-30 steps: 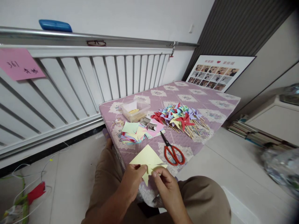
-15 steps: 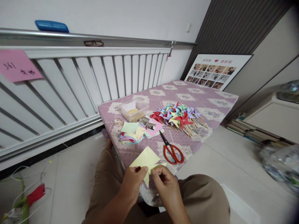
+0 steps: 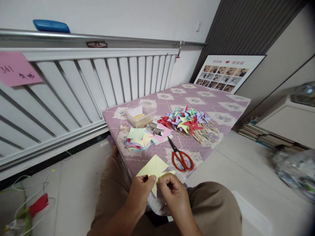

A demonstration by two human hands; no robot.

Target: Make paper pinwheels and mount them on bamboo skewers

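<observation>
A pale yellow sheet of paper (image 3: 154, 165), slit from its corners, is held over the near edge of the table. My left hand (image 3: 140, 190) pinches its left side between thumb and fingers. On the right, my right hand (image 3: 175, 191) is closed on a pointed flap of the same sheet, close to its centre. Just beyond lie scissors (image 3: 181, 159) with red handles, blades pointing away. To their left sits a stack of coloured paper squares (image 3: 137, 139), beside a small open box (image 3: 158, 131) of dark metal bits.
Finished paper pinwheels (image 3: 189, 121) on sticks lie heaped mid-table, right of a clear plastic tub (image 3: 141, 119) holding sticks. A white radiator (image 3: 110, 78) runs along the left. A photo board (image 3: 228, 73) leans behind the table.
Both hands keep their pinch on the yellow paper, with the right thumb shifted slightly inward. The whole view has moved a little.
</observation>
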